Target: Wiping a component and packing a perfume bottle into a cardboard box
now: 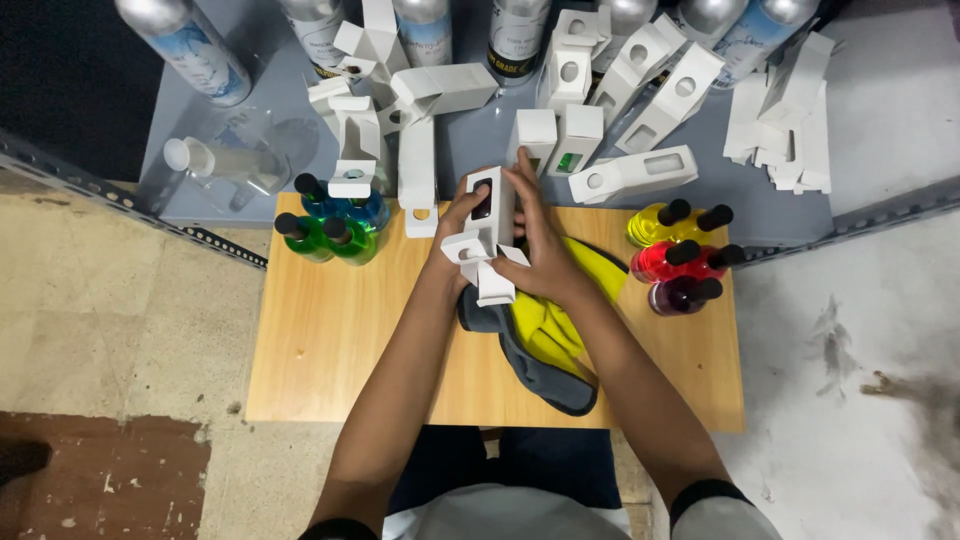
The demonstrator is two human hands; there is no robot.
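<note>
**A:** Where's the box sitting relative to your hands?

**B:** Right between them. You've got it over the middle of the board, just above the yellow-and-grey cloth. Your left hand wraps its left side, thumb on the front by the dark window. Your right hand lies flat along its right side, fingers stretched toward the far end. Both hands are gripping it; neither is loose or fisted.

**A:** Which hand is nearer?

**B:** Neither, really. Both touch it. The left looks like the one clamping it, the right more like it is pressing and steadying.

**A:** And its long axis?

**B:** Runs near to far, tipped a little, so the closed end points away from you toward the far shelf. The open end faces you: its flaps hang spread out at the near end, just under your left thumb.

**A:** Is anything inside it?

**B:** The window shows something dark, but I can't tell what.

**A:** What's around it?

**B:** To your left, at the board's far edge, the blue and green bottles stand with black caps. To your right, the yellow, red and dark bottles lie near the right edge, well apart from your hands. More white boxes are scattered on the shelf beyond, with silver cans along the far side.
</note>
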